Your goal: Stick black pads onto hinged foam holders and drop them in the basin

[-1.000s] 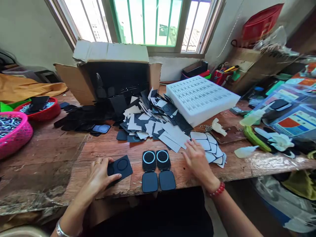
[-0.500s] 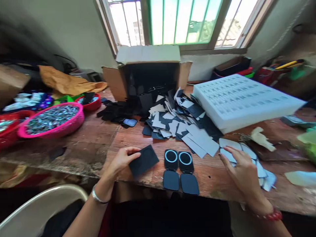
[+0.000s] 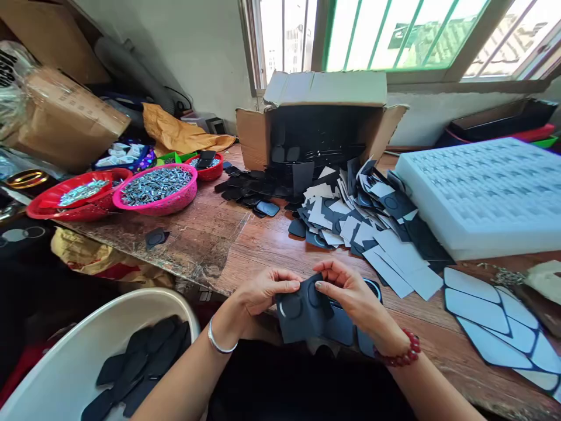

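Both hands hold a black card with ring outlines (image 3: 298, 324) up off the front edge of the table. My left hand (image 3: 265, 292) pinches its upper left, thumb on top. At its upper right, my right hand (image 3: 353, 292) grips with thumb and fingers, and the card bends between them. Partly hidden behind the card and my right hand lie hinged black cases (image 3: 342, 328), one showing part of a pale ring. A heap of black and white cards (image 3: 346, 213) spreads just beyond my hands.
A cardboard box (image 3: 252, 137) on its side stands by the window. Pink (image 3: 193, 193) and red baskets (image 3: 39, 207) of small metal parts are at left. White foam tray (image 3: 473, 240) and white-faced pads (image 3: 475, 310) lie right. A basin (image 3: 52, 365) holds black pieces.
My right hand has left the white-faced pads and come to the card, which both hands now hold and bend. The view has swung left.
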`<control>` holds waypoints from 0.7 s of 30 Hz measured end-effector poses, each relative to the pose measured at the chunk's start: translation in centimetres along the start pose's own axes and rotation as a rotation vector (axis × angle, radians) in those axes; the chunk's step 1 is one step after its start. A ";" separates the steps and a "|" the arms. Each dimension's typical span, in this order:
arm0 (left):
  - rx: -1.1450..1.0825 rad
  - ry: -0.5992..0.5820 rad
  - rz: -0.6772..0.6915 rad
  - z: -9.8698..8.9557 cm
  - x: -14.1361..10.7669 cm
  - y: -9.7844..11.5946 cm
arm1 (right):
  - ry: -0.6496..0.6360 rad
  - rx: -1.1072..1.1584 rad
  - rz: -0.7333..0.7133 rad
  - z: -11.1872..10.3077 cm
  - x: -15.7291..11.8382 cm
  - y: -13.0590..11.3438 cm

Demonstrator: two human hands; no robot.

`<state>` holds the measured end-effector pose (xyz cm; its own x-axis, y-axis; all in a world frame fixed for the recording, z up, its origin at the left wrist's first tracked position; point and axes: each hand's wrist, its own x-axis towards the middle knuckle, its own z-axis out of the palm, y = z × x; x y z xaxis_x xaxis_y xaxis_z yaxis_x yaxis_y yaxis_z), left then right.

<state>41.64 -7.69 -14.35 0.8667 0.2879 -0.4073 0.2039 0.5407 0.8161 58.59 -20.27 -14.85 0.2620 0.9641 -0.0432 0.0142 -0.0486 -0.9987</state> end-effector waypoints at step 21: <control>0.291 0.230 0.065 -1.0 0.5 1.1 | 0.112 -0.885 -0.934 0.3 -1.1 -1.3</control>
<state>41.79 -6.15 -14.11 0.7639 0.5021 -0.4054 0.3017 0.2775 0.9121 57.96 -21.19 -13.52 -0.1147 0.7016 0.7033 0.8546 0.4307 -0.2903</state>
